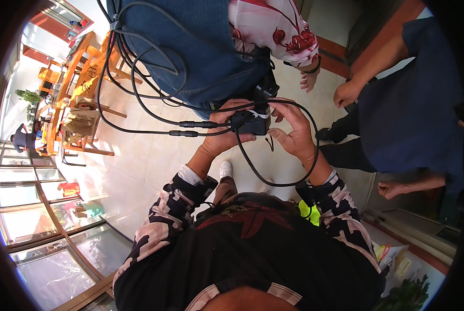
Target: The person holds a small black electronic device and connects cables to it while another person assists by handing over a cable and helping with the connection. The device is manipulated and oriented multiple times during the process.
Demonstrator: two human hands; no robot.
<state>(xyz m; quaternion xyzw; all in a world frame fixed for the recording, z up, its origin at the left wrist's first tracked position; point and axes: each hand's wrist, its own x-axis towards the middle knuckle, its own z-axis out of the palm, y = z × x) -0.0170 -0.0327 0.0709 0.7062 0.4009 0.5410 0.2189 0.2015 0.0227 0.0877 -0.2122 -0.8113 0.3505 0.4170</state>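
A: Box at chest height, between both hands. Left hand clamped round its left end, right hand pinching the right side.

B: Best keep the left grip firm; cables pull leftward, so seat plugs straight.

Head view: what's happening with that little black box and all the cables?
The person holds a small black box-shaped device in both hands: the left hand wraps it from the side, the right hand has its fingers on the other end. Thin black cables with inline connectors run from it to a second person in blue denim standing close. A third person in dark blue clothes stands to the right.
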